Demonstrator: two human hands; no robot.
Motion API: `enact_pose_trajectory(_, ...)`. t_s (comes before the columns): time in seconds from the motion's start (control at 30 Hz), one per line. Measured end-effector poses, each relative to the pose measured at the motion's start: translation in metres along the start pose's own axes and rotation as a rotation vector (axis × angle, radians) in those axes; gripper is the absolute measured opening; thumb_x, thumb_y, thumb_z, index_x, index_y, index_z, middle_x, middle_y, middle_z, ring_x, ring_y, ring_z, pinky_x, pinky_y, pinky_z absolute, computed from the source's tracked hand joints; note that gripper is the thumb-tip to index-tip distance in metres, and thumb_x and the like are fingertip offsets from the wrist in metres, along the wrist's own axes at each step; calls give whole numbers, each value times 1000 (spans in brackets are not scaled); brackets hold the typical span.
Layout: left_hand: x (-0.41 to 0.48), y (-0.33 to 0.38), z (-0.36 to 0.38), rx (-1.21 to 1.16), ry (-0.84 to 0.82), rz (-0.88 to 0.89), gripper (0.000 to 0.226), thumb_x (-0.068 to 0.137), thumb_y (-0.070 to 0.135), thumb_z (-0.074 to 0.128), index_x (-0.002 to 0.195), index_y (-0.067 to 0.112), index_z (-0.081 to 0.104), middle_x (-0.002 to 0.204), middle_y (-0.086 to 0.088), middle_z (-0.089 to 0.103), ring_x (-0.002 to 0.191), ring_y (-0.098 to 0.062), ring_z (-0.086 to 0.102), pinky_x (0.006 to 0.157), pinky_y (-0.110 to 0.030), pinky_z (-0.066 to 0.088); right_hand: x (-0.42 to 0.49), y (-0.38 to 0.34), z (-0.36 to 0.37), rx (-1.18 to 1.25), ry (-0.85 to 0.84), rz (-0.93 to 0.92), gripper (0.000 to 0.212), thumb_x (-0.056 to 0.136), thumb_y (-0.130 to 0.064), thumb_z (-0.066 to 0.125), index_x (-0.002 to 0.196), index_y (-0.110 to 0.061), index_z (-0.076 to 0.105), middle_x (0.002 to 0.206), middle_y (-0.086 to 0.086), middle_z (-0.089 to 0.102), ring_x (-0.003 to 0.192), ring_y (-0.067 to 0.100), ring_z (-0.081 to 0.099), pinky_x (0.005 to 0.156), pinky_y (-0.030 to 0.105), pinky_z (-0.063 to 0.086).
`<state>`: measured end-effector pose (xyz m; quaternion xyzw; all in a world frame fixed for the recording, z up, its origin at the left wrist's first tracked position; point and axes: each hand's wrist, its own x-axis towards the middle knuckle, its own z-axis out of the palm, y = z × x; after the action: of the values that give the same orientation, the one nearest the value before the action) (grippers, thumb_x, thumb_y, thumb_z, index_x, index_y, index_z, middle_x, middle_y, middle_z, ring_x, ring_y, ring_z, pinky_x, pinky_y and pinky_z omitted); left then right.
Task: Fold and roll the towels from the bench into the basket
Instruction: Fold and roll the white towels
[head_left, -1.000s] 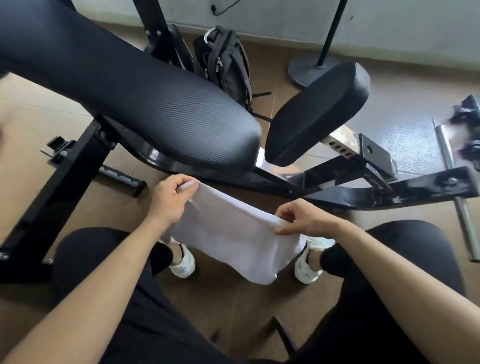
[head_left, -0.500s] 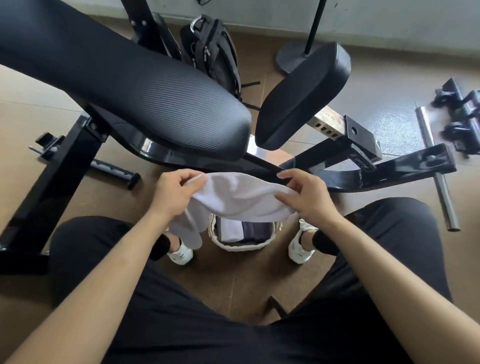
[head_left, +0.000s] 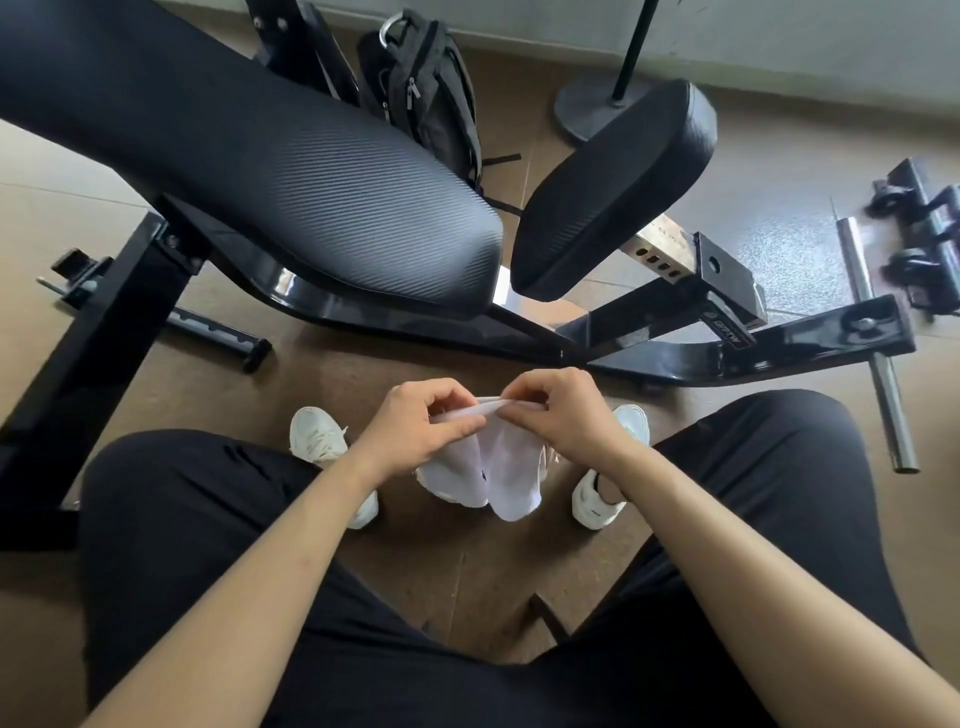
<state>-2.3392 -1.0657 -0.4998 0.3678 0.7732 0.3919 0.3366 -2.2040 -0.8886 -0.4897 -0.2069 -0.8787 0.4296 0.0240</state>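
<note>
Pinching white towel (head_left: 501, 480) along its top fold with left grip (head_left: 415, 427) and right grip (head_left: 563, 415), both clenched on the cloth, fingertips nearly meeting. Holding it in the air between the knees, in front of the black padded table (head_left: 311, 182). Hanging doubled below the grips, two lobes down between white sneakers (head_left: 317, 434), above the floor (head_left: 467, 571). Beyond the table: black backpack (head_left: 431, 93), round stand base (head_left: 587, 109); steel bar (head_left: 860, 270) on the right.
</note>
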Motion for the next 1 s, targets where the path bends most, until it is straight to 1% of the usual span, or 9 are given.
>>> enact_pose_trajectory(0.1, 1, -7, -2, 78, -71, -88, 12, 90, 37, 75, 95, 28, 70, 93, 5, 68, 87, -14, 65, 69, -28, 52, 4, 10, -8, 3, 41, 39, 6, 92, -26, 73, 92, -32, 72, 84, -23, 66, 85, -12, 62, 65, 6, 48)
enact_pose_trajectory(0.2, 3, -17, -9, 157, -87, -136, 16, 89, 38, 75, 95, 25, 69, 93, 5, 67, 87, -15, 66, 67, -27, 52, 7, 21, -21, 53, 152, 100, 2, 94, -28, 72, 95, -30, 73, 88, -19, 68, 84, -7, 64, 66, 8, 49)
enact_pose_trajectory(0.4, -2, -24, -21, 166, 7, -145, 9, 92, 31, 74, 95, 24, 70, 95, 7, 67, 90, -12, 62, 66, -21, 43, 8, 47, -53, 266, 464, 280, 4, 90, -25, 76, 93, -22, 76, 87, 6, 74, 78, 10, 63, 74, 31, 55)
enact_pose_trajectory(0.5, -2, -30, -27, 130, 60, -130, 3, 92, 27, 74, 94, 25, 72, 92, 7, 69, 91, -12, 62, 69, -27, 44, 6, 55, -61, 306, 523, 336, 1, 90, -23, 76, 90, -24, 75, 83, 0, 72, 81, 18, 69, 76, 44, 63)
enact_pose_trajectory(0.6, 1, -37, -31, 116, 124, -126, 2, 92, 28, 74, 90, 27, 73, 90, 6, 72, 90, -13, 64, 73, -28, 46, 5, 60, -63, 287, 562, 376, 4, 90, -23, 76, 93, -20, 77, 82, -1, 71, 87, 26, 71, 75, 52, 62)
enact_pose_trajectory(0.77, 4, -48, -34, 191, 160, -182, 10, 92, 33, 73, 84, 29, 69, 83, 5, 71, 83, -17, 65, 74, -38, 53, 3, 65, -69, 302, 634, 440, 4, 92, -26, 74, 92, -22, 75, 80, -5, 67, 83, 22, 68, 78, 52, 62)
enact_pose_trajectory(0.83, 5, -52, -34, 192, 176, -204, 12, 92, 33, 73, 83, 28, 69, 80, 4, 71, 80, -18, 65, 73, -38, 53, 4, 67, -70, 298, 655, 464, 4, 92, -24, 73, 93, -21, 74, 80, -6, 66, 83, 20, 67, 81, 50, 62)
enact_pose_trajectory(0.9, 8, -54, -32, 98, 206, -207, 10, 93, 28, 73, 83, 27, 71, 81, 4, 71, 79, -17, 65, 73, -36, 53, 4, 69, -69, 275, 665, 490, 2, 93, -23, 73, 92, -21, 73, 82, -6, 67, 84, 18, 68, 83, 47, 61)
enact_pose_trajectory(1.0, 12, -51, -33, -226, 316, -226, 6, 93, 17, 73, 90, 22, 77, 85, 1, 74, 82, -15, 67, 82, -39, 57, 5, 70, -66, 213, 621, 527, 3, 94, -21, 71, 97, -20, 72, 85, -1, 69, 85, 21, 69, 79, 38, 60)
